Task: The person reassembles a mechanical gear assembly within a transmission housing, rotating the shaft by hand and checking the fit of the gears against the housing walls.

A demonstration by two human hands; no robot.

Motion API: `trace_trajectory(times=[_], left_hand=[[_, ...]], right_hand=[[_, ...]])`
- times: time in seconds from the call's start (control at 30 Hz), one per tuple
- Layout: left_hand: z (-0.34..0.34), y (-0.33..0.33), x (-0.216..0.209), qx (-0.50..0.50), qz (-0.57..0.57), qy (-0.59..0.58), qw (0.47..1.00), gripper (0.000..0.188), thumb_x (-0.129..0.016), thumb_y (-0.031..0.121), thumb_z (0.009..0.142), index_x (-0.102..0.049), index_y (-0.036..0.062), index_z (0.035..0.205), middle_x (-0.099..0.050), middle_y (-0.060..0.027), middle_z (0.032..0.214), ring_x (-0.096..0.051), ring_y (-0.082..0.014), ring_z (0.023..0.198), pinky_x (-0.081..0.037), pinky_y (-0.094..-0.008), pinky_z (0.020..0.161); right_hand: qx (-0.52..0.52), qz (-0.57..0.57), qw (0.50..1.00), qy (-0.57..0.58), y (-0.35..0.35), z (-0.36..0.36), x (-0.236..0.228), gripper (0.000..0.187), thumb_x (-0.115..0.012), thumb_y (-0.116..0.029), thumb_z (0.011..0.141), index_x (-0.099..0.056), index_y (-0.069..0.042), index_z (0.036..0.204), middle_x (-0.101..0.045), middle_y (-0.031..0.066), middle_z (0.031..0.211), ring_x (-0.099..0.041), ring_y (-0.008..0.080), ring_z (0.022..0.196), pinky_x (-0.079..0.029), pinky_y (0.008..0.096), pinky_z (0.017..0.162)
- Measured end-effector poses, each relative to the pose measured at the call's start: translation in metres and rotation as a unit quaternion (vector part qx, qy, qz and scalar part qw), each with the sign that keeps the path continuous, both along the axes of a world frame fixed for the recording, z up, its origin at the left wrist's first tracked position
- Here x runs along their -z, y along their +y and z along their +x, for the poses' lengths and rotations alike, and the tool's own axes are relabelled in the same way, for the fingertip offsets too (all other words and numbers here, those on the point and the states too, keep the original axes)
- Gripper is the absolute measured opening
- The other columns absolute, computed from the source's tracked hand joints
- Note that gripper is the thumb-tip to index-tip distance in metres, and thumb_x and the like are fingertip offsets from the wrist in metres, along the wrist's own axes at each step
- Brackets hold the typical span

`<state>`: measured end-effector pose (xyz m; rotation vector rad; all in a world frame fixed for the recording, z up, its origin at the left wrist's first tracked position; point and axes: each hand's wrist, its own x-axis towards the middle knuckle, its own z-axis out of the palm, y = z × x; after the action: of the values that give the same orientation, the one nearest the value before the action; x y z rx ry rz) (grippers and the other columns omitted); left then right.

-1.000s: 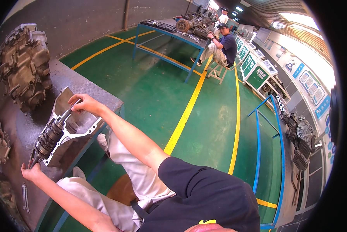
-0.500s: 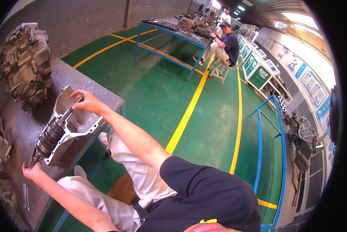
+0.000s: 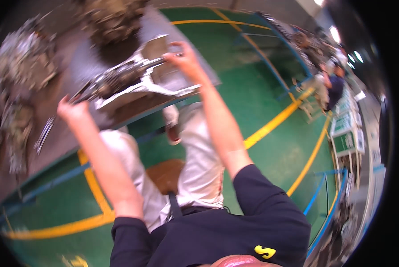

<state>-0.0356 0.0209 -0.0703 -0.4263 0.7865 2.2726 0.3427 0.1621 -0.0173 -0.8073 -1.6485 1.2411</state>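
Note:
A transmission gear shaft (image 3: pixel 119 81) with dark stacked gears lies along an open pale-metal gearbox housing half (image 3: pixel 153 89) on the bench. At its left end, my left hand (image 3: pixel 73 110) is closed on the shaft, fingertips partly hidden and blurred. My right hand (image 3: pixel 186 63) grips the thin right end, fingers bent round the rod. The picture is smeared, so I cannot tell whether the shaft rests in the housing or is held just above it. A pair of wrenches (image 3: pixel 44 135) lies on the bench near my left hand.
Greasy gearbox castings stand at the bench's back (image 3: pixel 115 22) and left (image 3: pixel 26 60), with another part (image 3: pixel 18 129) nearer. A brown stool seat (image 3: pixel 165 175) shows between my legs. At the far right, a person (image 3: pixel 335 91) sits beside another blue-framed bench (image 3: pixel 282 49).
The view has swung left, so the bench and both hands appear farther right and higher. Both hands keep hold of the shaft's ends.

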Motion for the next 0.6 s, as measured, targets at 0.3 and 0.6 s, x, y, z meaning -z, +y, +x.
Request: trace_trajectory(times=[0.3,0.6], left_hand=[[0.031,-0.012,-0.016,-0.067,0.015,-0.046,0.997,0.029,-0.059,0.018,0.076,-0.041,0.0078,0.096,-0.039,-0.0073,0.095,-0.043,-0.0230,0.088,-0.042,-0.0445,0.085],[0.048,-0.019,-0.036,-0.082,-0.007,-0.064,0.995,0.022,-0.059,0.013,0.076,-0.041,0.0079,0.087,-0.040,-0.0045,0.091,-0.044,-0.0206,0.082,-0.044,-0.0332,0.077]], right_hand=[[-0.054,-0.044,0.998,0.008,0.004,-0.005,0.007,0.027,-0.071,-0.019,0.089,-0.065,-0.002,0.109,-0.059,-0.0001,0.073,-0.052,0.0048,0.060,-0.037,0.0198,0.053],[-0.057,-0.044,0.997,0.005,0.003,-0.003,0.010,0.024,-0.070,-0.020,0.091,-0.066,-0.002,0.105,-0.059,0.0003,0.070,-0.051,0.0050,0.058,-0.038,0.0201,0.053]])
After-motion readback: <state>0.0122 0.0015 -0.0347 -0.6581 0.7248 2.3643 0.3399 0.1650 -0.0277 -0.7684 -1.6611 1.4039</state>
